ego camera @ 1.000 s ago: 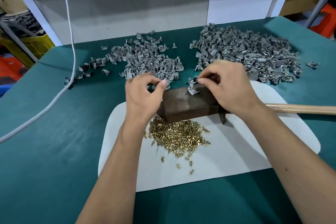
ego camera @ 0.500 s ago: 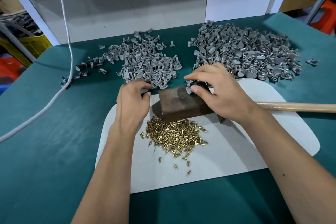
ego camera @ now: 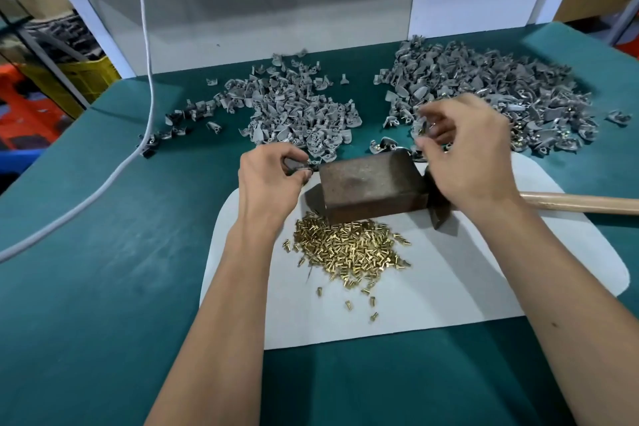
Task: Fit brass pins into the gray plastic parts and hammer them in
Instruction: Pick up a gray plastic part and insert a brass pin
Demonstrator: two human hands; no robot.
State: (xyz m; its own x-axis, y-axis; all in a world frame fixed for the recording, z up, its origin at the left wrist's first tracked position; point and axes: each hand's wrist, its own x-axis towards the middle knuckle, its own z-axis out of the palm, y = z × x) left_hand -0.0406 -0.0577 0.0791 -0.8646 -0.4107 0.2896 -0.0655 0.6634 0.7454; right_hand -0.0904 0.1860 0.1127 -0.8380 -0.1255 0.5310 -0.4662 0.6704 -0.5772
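The left hand (ego camera: 268, 180) pinches a gray part (ego camera: 300, 168) at the block's (ego camera: 371, 181) nine o'clock edge. The right hand (ego camera: 466, 152), which held a part on the block a second ago, has lifted toward the one o'clock pile (ego camera: 491, 93), fingers loosely curled; whether it holds anything I cannot tell. That suggests one piece is finished and the next is coming. Pins (ego camera: 349, 245) lie at six o'clock on the desk (ego camera: 103, 270), the hammer (ego camera: 581, 202) untouched

Single head-worn view, forward and down, close over the green table (ego camera: 103, 287) and both forearms.
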